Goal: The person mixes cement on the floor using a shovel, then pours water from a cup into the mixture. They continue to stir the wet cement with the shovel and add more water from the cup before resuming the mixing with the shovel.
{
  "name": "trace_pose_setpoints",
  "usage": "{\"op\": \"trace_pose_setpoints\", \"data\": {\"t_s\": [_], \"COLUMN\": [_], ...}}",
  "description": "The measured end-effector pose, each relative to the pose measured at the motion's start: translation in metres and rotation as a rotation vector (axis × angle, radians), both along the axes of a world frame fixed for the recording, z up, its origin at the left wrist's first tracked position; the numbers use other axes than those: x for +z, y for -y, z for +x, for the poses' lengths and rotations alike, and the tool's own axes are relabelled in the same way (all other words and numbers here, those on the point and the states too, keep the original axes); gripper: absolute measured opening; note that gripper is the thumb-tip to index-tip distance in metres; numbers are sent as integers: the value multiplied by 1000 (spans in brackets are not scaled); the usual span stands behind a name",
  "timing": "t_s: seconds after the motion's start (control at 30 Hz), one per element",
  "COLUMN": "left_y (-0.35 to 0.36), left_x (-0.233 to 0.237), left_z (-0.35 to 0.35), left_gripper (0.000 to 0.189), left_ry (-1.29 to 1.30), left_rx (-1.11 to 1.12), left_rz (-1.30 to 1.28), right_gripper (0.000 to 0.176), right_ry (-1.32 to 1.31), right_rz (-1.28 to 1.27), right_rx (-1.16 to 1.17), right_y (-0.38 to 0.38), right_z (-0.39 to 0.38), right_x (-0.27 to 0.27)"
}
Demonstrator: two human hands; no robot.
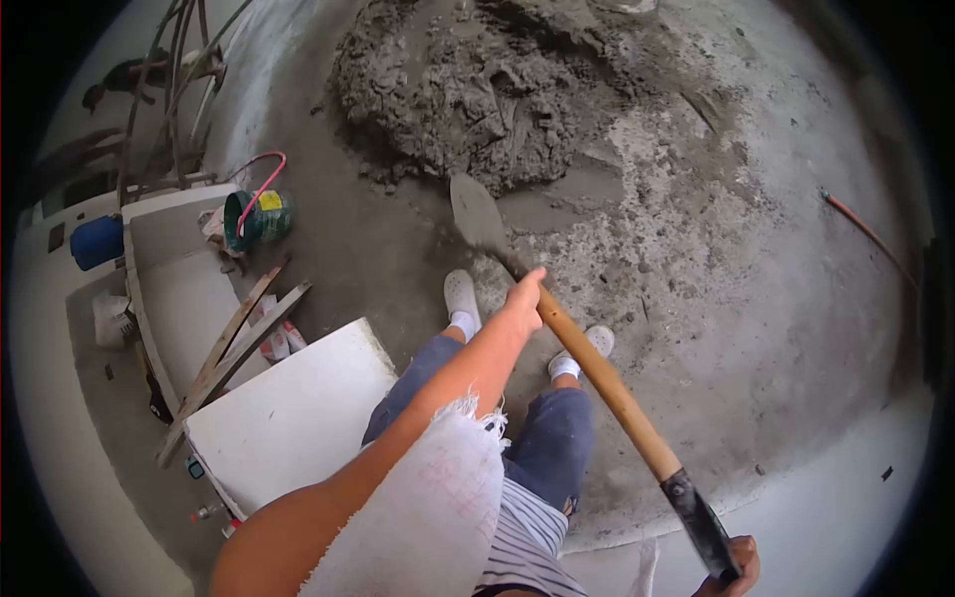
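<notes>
My left hand (pixel 525 298) is wrapped round the lower part of the wooden shaft of a shovel (pixel 605 376), just above the blade. At the bottom right, my right hand (pixel 738 567) grips the dark handle end. The shaft slants across the view from lower right to upper left. The shovel's grey-coated blade (pixel 477 211) points away from me, its tip at the near edge of a large heap of wet mortar (pixel 468 95). My shoes stand on the floor behind the blade, one on each side of my left hand.
At left are a white board (pixel 288 413), wooden slats (pixel 234 348), a green bucket (pixel 261 217) with a pink handle, and a blue container (pixel 96 243). Thin poles (pixel 179 90) stand at the upper left. A reddish hose or rod (pixel 865 231) lies at far right. Mortar crumbs cover the concrete floor (pixel 696 418).
</notes>
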State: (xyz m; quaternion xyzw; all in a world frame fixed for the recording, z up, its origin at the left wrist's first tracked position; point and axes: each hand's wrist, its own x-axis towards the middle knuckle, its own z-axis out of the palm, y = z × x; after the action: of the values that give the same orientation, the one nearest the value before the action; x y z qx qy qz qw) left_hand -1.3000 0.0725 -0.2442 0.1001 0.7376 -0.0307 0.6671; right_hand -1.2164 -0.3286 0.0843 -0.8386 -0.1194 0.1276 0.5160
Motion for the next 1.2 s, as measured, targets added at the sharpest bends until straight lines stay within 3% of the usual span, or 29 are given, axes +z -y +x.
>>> {"op": "trace_pose_setpoints", "data": {"t_s": [0.07,0.13,0.2,0.27,0.3,0.4,0.43,0.5,0.6,0.67,0.73,0.77,0.8,0.83,0.9,0.93,0.97,1.03,1.1,1.2], "left_y": [27,67,91,111,121,162,158,205,221,232,189,153,107,73,-95,-147,-181,-209,-212,-224], "left_x": [-45,-75,-71,-59,-66,-121,-56,-79,-38,-51,-56,-80,-105,-194,-231,-195,-200,-169,-168,-148], "left_z": [-16,-25,-21,-8,-9,-48,-21,-59,-62,-81,-79,-78,-81,-97,-55,-17,1,51,94,153], "left_gripper": [42,30,23,22,22,22,17,16,17,16,14,25,28,29,23,19,10,16,16,12], "left_ry": [-26,-28,-28,-51,-48,11,-36,-25,-6,33,27,35,93,-83,-48,-106,-40,23,106,296], "left_rx": [-238,-224,-108,-153,-165,-126,-229,-82,-218,-401,-457,-496,-576,-736,-723,-704,-645,-582,-450,-140], "left_rz": [-48,-20,-147,-171,-189,-270,-284,-292,-507,-466,-495,-505,-235,-136,-151,25,90,136,159,71], "right_gripper": [51,43,32,20,35,30,28,24,19,15,12,11,10,9,9,8,7,11,13,6], "right_ry": [71,33,216,143,60,-318,-406,-535,-643,-686,-726,-741,-756,-760,-796,-831,-695,-593,-516,-117], "right_rz": [-217,-267,-454,-526,-534,-366,-352,-371,-417,-440,-459,-454,-452,-437,-371,-201,-106,-223,-246,-188], "right_rx": [311,421,367,56,-289,-722,-818,-951,-1098,-1161,-1239,-1267,-1297,-1305,-1279,-1244,-1212,-1070,-835,-624], "right_y": [-43,-38,-18,-25,-23,-12,-5,-5,-14,-31,-49,-64,-81,-109,-179,-240,-290,-283,-277,-287], "right_z": [15,11,-7,-31,-51,-120,-147,-190,-232,-243,-258,-262,-268,-268,-265,-246,-219,-187,-105,-13], "right_x": [30,33,26,20,11,-17,-24,-38,-48,-59,-81,-94,-111,-133,-165,-173,-178,-197,-181,-147]}}
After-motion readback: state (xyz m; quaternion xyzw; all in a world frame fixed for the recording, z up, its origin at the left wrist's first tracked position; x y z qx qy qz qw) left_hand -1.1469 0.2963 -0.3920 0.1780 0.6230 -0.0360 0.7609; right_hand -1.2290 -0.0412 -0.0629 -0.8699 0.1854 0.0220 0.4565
